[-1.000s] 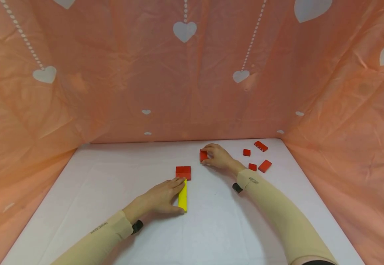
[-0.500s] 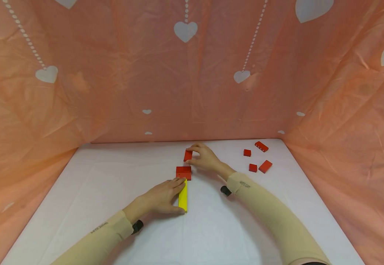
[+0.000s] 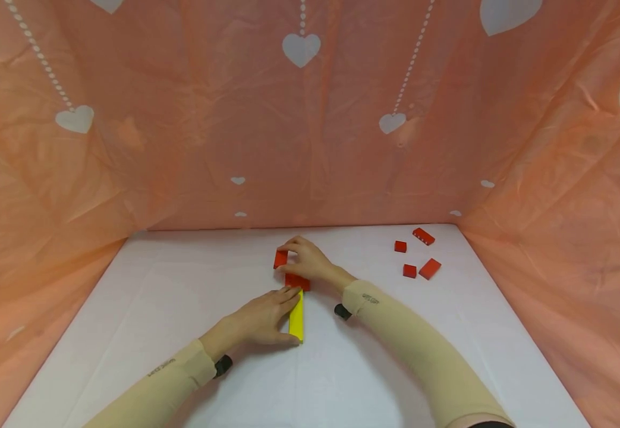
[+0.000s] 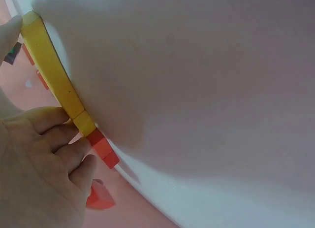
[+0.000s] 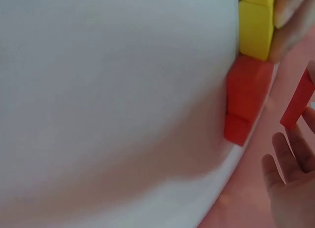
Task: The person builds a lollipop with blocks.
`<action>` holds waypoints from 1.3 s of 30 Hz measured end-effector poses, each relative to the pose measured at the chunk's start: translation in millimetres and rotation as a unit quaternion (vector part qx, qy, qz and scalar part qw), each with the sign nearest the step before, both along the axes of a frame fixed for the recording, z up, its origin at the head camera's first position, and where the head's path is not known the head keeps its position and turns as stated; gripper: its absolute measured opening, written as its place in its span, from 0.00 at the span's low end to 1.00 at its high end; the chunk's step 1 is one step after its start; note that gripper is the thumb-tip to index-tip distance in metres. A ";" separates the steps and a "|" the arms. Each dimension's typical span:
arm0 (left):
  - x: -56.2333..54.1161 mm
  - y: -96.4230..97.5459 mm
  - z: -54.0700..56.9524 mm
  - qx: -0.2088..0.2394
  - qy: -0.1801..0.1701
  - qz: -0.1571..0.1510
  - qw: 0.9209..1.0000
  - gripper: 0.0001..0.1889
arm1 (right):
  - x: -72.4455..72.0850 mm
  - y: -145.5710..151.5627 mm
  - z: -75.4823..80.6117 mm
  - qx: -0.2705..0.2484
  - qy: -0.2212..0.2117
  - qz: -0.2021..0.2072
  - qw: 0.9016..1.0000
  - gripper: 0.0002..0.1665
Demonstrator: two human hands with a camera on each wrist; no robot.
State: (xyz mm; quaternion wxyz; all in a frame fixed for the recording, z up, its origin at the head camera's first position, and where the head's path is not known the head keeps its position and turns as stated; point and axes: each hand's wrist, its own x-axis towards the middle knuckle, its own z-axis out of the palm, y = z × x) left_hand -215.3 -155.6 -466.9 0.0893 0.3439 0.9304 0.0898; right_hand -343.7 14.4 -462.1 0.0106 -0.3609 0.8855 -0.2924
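Note:
In the head view, my left hand point(image 3: 256, 318) spans a long yellow block point(image 3: 296, 321) with the thumb at its near end and the fingers by its far end. A short yellow block point(image 4: 84, 122) continues that row in the left wrist view, with fingertips against it. Red blocks point(image 3: 299, 282) lie end-on beyond the yellow, partly hidden by both hands in the head view. Between thumb and fingertips my right hand point(image 3: 310, 260) pinches a flat red rectangular block point(image 3: 280, 259). It is just left of and beyond the row, apart from it in the right wrist view.
On the right of the white table point(image 3: 374, 356) lie several loose red pieces: two small cubes point(image 3: 400, 246), a rectangular block point(image 3: 430, 268) and a white-dotted block point(image 3: 424, 236). A pink curtain with hearts point(image 3: 310, 137) encloses the table's back and sides.
The right hand has carried the red block leftward, from right of the row to behind it and then to its left side. The left hand and yellow blocks have stayed put.

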 end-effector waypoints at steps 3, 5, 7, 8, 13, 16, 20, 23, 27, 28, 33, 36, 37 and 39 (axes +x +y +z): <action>-0.3 -0.1 -0.5 -0.002 0.003 0.000 1.000 0.51 | 1.4 -4.9 -1.4 0.012 -0.017 -0.003 1.000 0.31; -0.7 -0.1 -0.8 -0.002 0.005 0.000 1.000 0.51 | 2.8 -7.8 -1.3 0.021 -0.025 -0.003 0.999 0.31; -0.9 -0.2 -1.0 -0.003 0.006 0.000 1.000 0.51 | 4.3 -10.5 -0.6 0.031 -0.034 -0.004 0.999 0.32; -0.9 -0.2 -1.0 -0.004 0.005 0.001 1.000 0.51 | 4.5 -11.6 -0.9 0.036 -0.035 -0.003 0.999 0.32; -0.9 0.0 -0.2 -0.004 -0.002 0.003 1.000 0.53 | 5.2 -14.8 -2.3 0.057 -0.052 -0.007 0.997 0.31; -0.7 -0.1 0.4 -0.005 -0.006 0.004 1.000 0.53 | 4.5 -15.5 -4.4 0.066 -0.053 -0.006 0.996 0.31; -0.5 -0.3 1.0 -0.006 -0.006 0.006 1.000 0.53 | 3.3 -15.5 -6.8 0.071 -0.057 -0.004 0.996 0.30; -0.4 -0.7 0.5 -0.007 -0.003 0.004 1.000 0.53 | 2.6 -15.3 -7.8 0.060 -0.066 -0.010 0.996 0.27; 0.4 -0.8 0.5 -0.006 -0.002 0.003 1.000 0.52 | 1.4 -15.6 -8.7 0.040 -0.060 -0.027 0.997 0.24; 0.5 -0.7 0.5 -0.006 -0.001 0.003 1.000 0.52 | 0.9 -15.9 -9.0 0.038 -0.055 -0.031 0.997 0.23; 1.5 0.4 1.0 -0.003 -0.004 0.007 1.000 0.51 | -0.8 -16.5 -11.0 0.056 -0.052 -0.041 0.996 0.25; 2.1 1.0 1.8 -0.004 -0.009 0.009 1.000 0.51 | -1.6 -16.3 -12.8 0.064 -0.056 -0.043 0.995 0.25; 2.2 1.1 1.8 -0.002 -0.009 0.009 1.000 0.51 | -2.0 -16.3 -13.5 0.065 -0.056 -0.044 0.995 0.25; 2.4 1.2 2.1 -0.002 -0.009 0.010 1.000 0.51 | -2.6 -16.1 -14.3 0.064 -0.056 -0.044 0.995 0.25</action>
